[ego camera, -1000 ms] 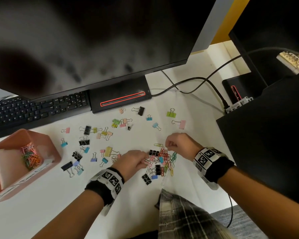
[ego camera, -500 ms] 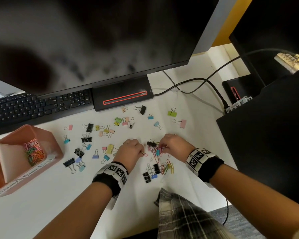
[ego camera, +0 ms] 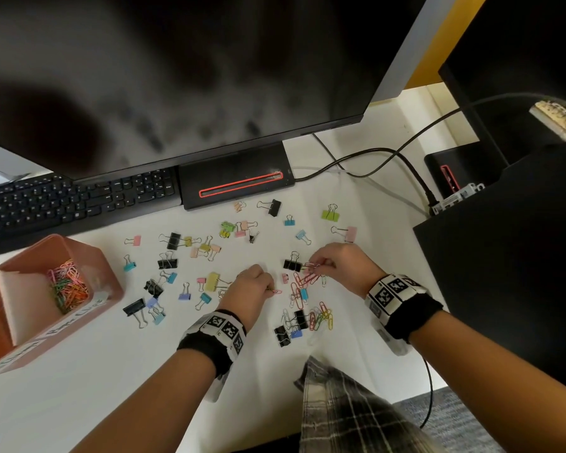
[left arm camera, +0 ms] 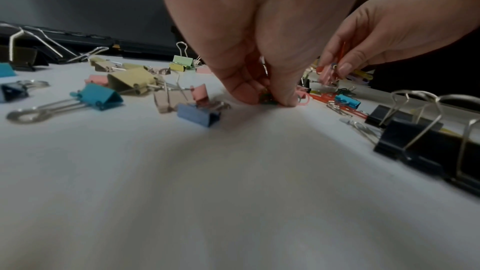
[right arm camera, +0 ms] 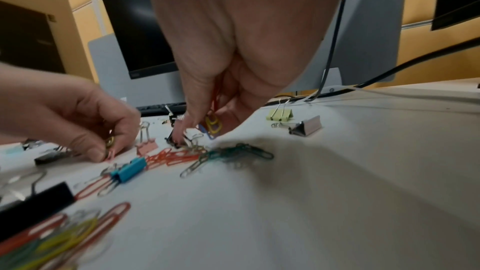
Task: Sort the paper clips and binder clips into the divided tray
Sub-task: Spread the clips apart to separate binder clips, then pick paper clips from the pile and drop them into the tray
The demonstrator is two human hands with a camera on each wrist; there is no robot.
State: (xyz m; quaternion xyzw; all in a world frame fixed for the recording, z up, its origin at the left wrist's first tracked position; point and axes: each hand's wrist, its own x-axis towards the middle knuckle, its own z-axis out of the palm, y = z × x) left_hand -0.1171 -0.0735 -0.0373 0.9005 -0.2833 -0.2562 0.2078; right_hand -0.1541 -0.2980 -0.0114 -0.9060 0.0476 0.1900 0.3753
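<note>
Both hands pinch paper clips at centre frame, left hand a pink one on the table, right hand several, while the divided tray waits far left, nearer the left hand.

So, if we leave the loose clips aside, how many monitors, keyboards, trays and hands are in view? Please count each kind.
Monitors: 2
Keyboard: 1
Divided tray: 1
Hands: 2, the left hand pinching a pink paper clip, the right hand holding paper clips
Total: 6
</note>
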